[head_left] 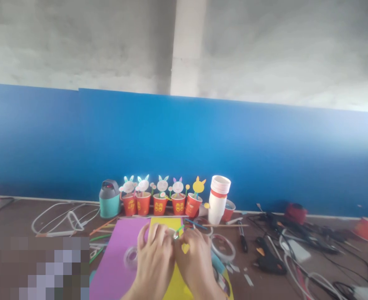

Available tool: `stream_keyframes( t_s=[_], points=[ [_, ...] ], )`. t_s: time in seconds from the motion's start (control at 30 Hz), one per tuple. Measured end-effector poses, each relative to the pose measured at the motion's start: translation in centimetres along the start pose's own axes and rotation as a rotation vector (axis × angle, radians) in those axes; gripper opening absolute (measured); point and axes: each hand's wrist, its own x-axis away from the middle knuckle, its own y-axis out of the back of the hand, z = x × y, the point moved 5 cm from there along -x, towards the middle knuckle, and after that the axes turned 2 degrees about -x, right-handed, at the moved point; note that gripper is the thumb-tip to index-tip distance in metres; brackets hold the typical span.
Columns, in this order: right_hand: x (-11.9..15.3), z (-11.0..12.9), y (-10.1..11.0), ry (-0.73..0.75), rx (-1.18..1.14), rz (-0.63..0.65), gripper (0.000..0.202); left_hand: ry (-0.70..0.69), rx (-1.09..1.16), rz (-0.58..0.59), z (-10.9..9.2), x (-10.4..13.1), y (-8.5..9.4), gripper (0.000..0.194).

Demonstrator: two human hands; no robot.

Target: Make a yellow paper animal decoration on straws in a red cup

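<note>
My left hand [157,252] and my right hand [194,256] meet over a yellow sheet [175,286], both with fingers curled. Between their fingertips a thin green strip [180,228] pokes out beside a small shiny whitish piece. Which hand grips which is hidden. A small yellow heart-shaped piece [185,248] shows against my right hand. Left of my left hand, a roll of clear tape [131,256] lies on a purple sheet [116,254]. Just beyond stand several red paper cups [160,205] with paper animal heads, one of them yellow [199,185].
A stack of white cups [217,204] and a teal container with a dark top [109,200] stand near the blue partition [184,141]. On the right lie a black marker [242,237], a black glue gun [269,258] and tangled cables. A ring-shaped roll [223,248] sits beside my right hand.
</note>
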Motion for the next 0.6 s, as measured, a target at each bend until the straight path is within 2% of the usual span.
stream_keyframes(
  t_s=[0.13, 0.3, 0.47, 0.6],
  points=[
    [0.0, 0.0, 0.2, 0.007, -0.025, -0.072, 0.021, 0.006, 0.057, 0.04, 0.1, -0.2, 0.4, 0.024],
    [-0.9, -0.8, 1.1, 0.026, -0.077, -0.054, 0.023, 0.086, 0.237, 0.155, 1.5, -1.1, -0.2, 0.016],
    [-2.6, -3.0, 2.4, -0.032, -0.171, -0.042, 0.014, 0.299, 0.533, 0.293, 2.5, -1.6, -1.5, 0.009],
    [-3.6, -4.4, 3.1, -0.13, -0.291, 0.008, 0.014, 0.498, 0.85, 0.466, 2.4, -1.5, -2.3, 0.007]
  ],
)
